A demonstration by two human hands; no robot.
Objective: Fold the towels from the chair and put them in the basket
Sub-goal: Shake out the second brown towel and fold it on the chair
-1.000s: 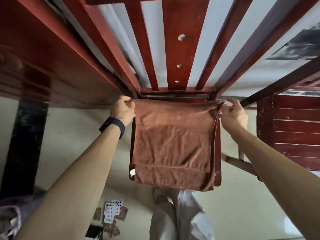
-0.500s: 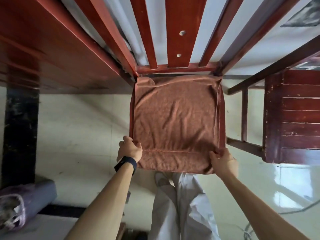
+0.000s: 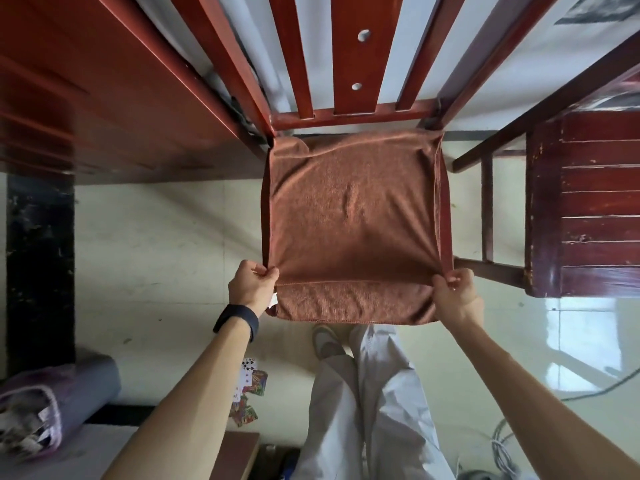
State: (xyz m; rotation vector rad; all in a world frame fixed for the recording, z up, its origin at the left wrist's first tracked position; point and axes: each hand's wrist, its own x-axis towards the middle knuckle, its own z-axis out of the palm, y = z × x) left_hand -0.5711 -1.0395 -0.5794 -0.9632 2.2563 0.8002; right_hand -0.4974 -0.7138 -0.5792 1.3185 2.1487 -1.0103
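A brown towel [image 3: 353, 216] lies spread over the seat of a red wooden chair [image 3: 349, 57], folded into a square with a lower layer hanging over the near edge. My left hand [image 3: 251, 287] pinches the towel's near left corner. My right hand [image 3: 457, 294] pinches the near right corner. Both hands pull the upper layer taut toward me. No basket is in view.
A dark red wooden cabinet [image 3: 585, 202] stands at the right, a red wooden table [image 3: 104, 91] at the left. Playing cards [image 3: 249, 389] lie on the pale floor. A purple rolled bundle [image 3: 52, 403] sits at lower left. My legs in pale trousers [image 3: 363, 403] are below the chair.
Both hands have come from the towel's far edge at the chair back to its near corners, folding the layer toward me. The towel now lies flat on the seat.
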